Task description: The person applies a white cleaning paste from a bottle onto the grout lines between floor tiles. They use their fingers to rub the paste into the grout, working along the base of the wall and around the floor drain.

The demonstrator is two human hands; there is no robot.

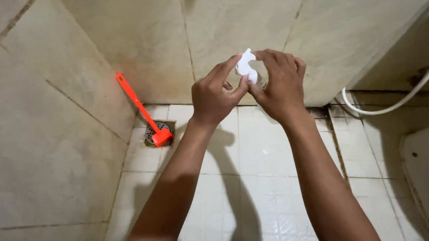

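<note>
1. Down in the corner, an orange brush [140, 112] leans against the tiled wall [50, 125], its head sitting right on the round floor drain [150, 132].
2. Over on the right, a white hose [415, 88] curves along the wall above the floor, and the edge of a white fixture [427, 168] pokes in beside it.
3. Nothing stands between the camera and the hands; their shadows fall across the white tiled floor [262, 158].
4. Both hands are raised in front of the wall, well above the floor, meeting on a small white spray nozzle [246, 67].
5. The left hand [215, 93] pinches the nozzle, index finger up against its top.
6. The right hand [278, 84] is wrapped round what looks like a clear bottle neck just beneath, mostly hidden by the fingers.
</note>
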